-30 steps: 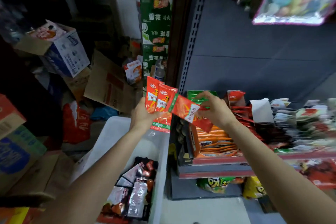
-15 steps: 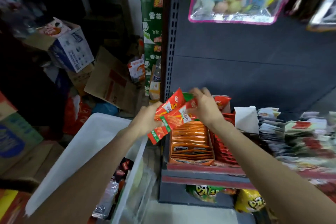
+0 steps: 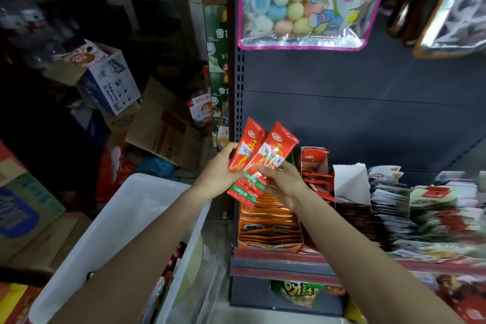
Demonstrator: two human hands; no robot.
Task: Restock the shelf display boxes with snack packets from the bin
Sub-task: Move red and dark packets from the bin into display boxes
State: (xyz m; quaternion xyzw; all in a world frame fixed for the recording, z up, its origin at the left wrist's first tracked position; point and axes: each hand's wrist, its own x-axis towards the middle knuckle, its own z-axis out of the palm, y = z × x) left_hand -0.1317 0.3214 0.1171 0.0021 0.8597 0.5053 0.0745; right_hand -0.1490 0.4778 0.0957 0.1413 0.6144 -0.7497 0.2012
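The white bin (image 3: 126,218) sits nearest you at lower left, its rim under your left forearm; a few snack packets (image 3: 172,265) show inside it along the right wall, mostly hidden by the arm.

Your left hand (image 3: 218,173) is raised above the bin's far right corner. Its fingers and thumb curl round the left edge of a fanned bunch of red packets (image 3: 259,160), gripping them. The packets stand upright, tilted slightly right, red at the top with a green band at the bottom.

Your right hand (image 3: 282,183) meets the same bunch from the right. Its thumb and fingertips pinch the lower front packets at the green band. How many packets the bunch holds cannot be told.

Directly below and behind both hands, an orange display box (image 3: 269,229) rests on the shelf (image 3: 284,262), filled with orange packets stacked flat. Just to its right stands a red display box (image 3: 314,163) with red packets, then a white box (image 3: 349,187), then blurred rows of further packets.

Behind the shelf rises a dark back panel (image 3: 355,113). A clear bag of pastel balls (image 3: 299,0) hangs at the top. To the far left lie cardboard boxes (image 3: 163,123).
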